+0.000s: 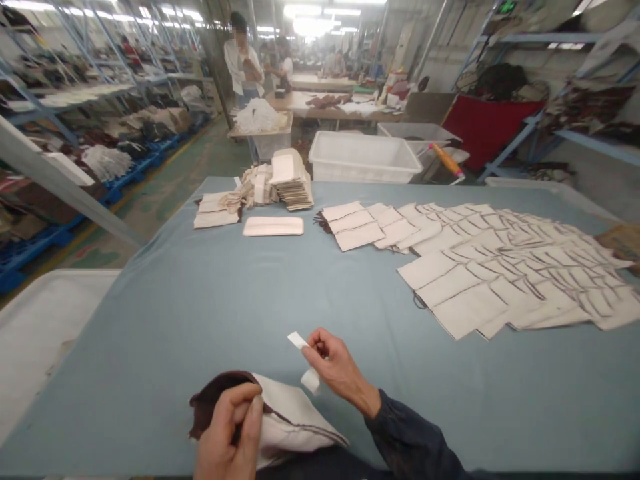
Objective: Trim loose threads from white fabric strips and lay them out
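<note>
A cream cloth pouch (295, 407) with a dark brown lining lies at the table's near edge, its mouth gaping to the left. My left hand (231, 430) pinches the rim of that mouth between thumb and fingers. Just beyond the pouch, my right hand (340, 368) is closed on a small white strip (297, 340), which sticks out past the fingertips. A second white scrap (311, 381) shows below the same fingers; whether it is joined to the strip, I cannot tell.
Rows of overlapping cream cloth pieces (460, 293) cover the blue table's (240, 293) right side. At the far left edge are a stack of cream pieces (291, 180) and a flat oblong pad (273, 226). Beyond stand a white bin (365, 157) and a person (243, 67).
</note>
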`<act>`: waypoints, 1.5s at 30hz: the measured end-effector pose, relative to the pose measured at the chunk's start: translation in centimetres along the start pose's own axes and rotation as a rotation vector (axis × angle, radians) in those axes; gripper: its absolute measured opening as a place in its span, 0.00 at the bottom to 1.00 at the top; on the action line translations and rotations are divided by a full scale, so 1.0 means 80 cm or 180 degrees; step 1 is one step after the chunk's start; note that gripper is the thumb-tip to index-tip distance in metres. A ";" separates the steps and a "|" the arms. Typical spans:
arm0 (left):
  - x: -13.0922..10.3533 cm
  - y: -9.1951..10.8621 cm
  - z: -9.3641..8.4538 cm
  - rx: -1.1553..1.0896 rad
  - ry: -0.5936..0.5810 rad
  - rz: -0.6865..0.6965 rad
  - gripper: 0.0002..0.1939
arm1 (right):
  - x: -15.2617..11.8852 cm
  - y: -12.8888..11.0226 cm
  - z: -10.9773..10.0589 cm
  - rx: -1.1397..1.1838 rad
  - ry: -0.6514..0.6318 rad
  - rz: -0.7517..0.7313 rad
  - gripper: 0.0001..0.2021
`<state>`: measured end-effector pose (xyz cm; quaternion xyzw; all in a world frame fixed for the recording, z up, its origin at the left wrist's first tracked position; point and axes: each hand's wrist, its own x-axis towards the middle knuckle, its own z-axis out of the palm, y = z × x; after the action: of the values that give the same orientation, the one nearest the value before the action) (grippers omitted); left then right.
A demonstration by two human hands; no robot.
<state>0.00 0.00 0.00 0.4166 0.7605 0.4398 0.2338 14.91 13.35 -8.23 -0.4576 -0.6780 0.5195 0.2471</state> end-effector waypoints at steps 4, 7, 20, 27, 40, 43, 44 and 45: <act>-0.011 0.031 0.035 -0.0418 -0.1440 0.0461 0.11 | -0.050 -0.074 -0.050 0.0439 0.0455 -0.0482 0.08; -0.020 0.042 0.054 -0.0680 -0.2688 0.0386 0.12 | -0.077 -0.107 -0.069 0.0352 0.0607 -0.0707 0.07; -0.048 0.043 0.056 -0.2357 -0.1997 -0.1846 0.29 | -0.141 -0.096 -0.085 -0.0505 0.0398 -0.0793 0.07; -0.041 0.059 0.047 -0.2298 -0.1774 -0.1621 0.27 | -0.139 -0.092 -0.087 -0.0388 0.0173 -0.0920 0.04; -0.029 0.033 0.057 -0.1733 -0.2207 -0.1161 0.25 | -0.135 -0.088 -0.091 -0.0094 -0.0109 0.0217 0.16; -0.027 0.030 0.057 -0.1600 -0.2222 -0.1057 0.26 | -0.129 -0.091 -0.089 0.0207 -0.0196 0.0306 0.12; -0.026 0.029 0.057 -0.1563 -0.2218 -0.1020 0.26 | -0.127 -0.092 -0.087 0.0334 -0.0171 0.0299 0.09; -0.026 0.029 0.056 -0.1529 -0.2217 -0.0991 0.26 | -0.126 -0.093 -0.086 0.0467 -0.0140 0.0298 0.08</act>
<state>5.35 1.03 -0.29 0.3543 0.5664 0.3970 0.6293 22.37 7.47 2.46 -0.4579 -0.6213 0.5887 0.2404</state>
